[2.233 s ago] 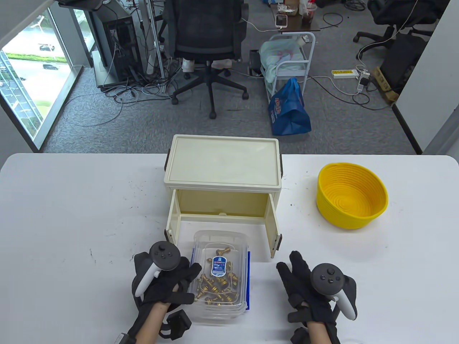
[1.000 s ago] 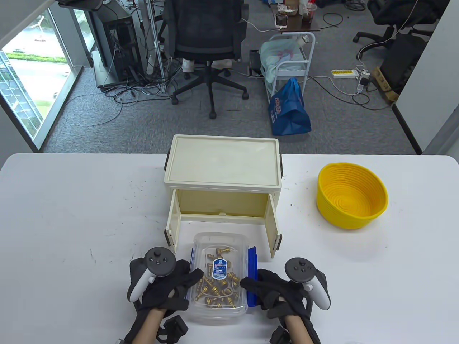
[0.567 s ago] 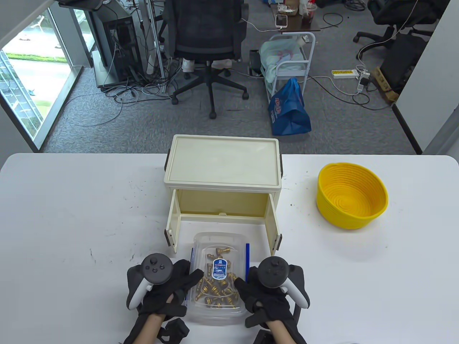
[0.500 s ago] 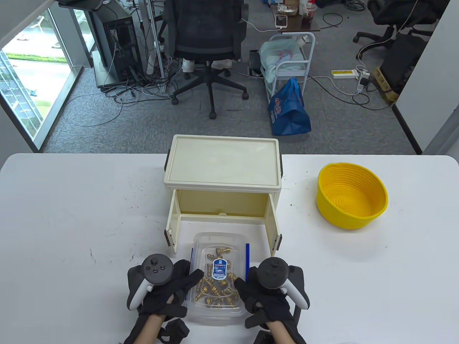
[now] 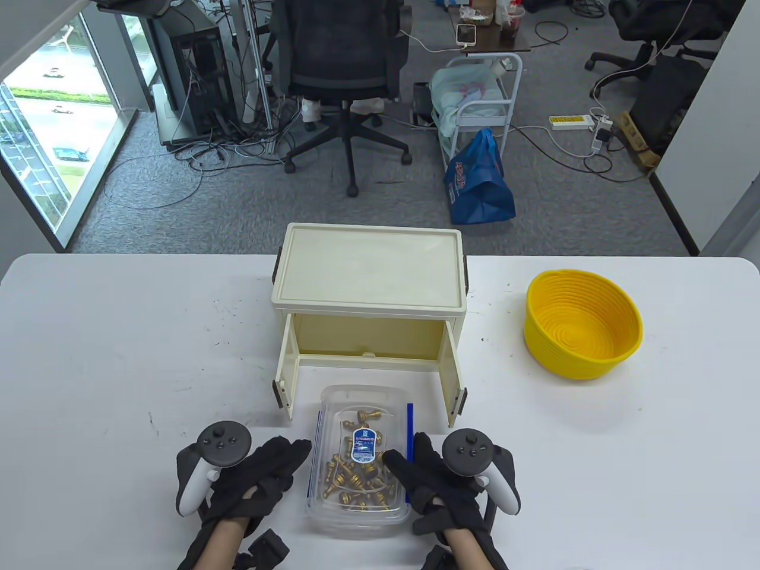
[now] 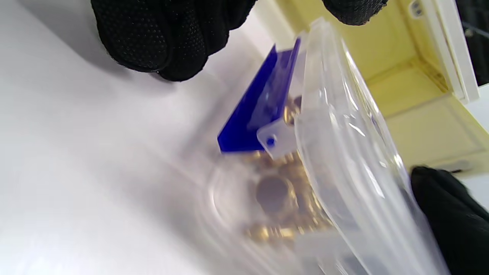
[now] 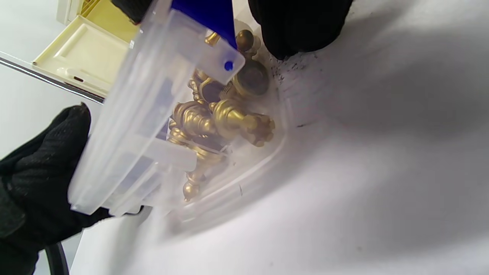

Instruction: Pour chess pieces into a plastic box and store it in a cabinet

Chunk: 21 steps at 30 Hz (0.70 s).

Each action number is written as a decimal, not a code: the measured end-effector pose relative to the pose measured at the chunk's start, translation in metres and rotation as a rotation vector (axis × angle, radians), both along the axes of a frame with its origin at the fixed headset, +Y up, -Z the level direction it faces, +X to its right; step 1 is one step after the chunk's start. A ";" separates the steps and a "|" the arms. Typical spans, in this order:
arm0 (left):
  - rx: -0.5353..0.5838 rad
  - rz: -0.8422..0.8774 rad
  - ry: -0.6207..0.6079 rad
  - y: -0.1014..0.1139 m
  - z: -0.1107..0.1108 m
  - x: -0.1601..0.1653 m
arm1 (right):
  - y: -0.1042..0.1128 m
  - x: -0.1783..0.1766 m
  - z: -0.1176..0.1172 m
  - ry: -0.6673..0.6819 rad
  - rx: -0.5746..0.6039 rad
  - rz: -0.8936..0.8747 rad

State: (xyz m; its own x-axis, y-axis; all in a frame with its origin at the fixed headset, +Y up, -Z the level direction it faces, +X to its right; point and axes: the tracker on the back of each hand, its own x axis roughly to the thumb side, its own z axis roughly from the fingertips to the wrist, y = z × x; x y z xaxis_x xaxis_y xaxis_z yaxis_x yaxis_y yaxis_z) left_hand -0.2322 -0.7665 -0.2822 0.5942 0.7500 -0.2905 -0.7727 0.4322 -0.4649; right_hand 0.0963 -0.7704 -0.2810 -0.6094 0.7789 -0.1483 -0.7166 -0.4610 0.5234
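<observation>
The clear plastic box with its lid on lies on the table in front of the open cream cabinet. Gold chess pieces lie inside it. My left hand lies open on the table just left of the box. In the left wrist view its fingers hang apart from the left blue latch. My right hand holds the box's right edge, thumb on the lid and fingers down the side by the right blue latch. The pieces show through the wall in the right wrist view.
An empty yellow basket stands at the right of the white table. The cabinet's two doors stand open on either side of the box's far end. Beyond the table are an office chair and cables.
My right hand came in from the right onto the box's right edge, and the right latch folded flat. In the last half second my left hand slid left, off the box's side.
</observation>
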 end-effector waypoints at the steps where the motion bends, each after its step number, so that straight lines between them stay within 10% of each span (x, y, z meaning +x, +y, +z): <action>1: -0.011 0.053 -0.003 -0.003 0.000 0.000 | 0.000 -0.001 -0.002 0.000 -0.010 -0.008; 21: -0.139 0.087 -0.005 -0.009 -0.030 0.019 | -0.002 -0.002 -0.002 -0.035 -0.010 -0.002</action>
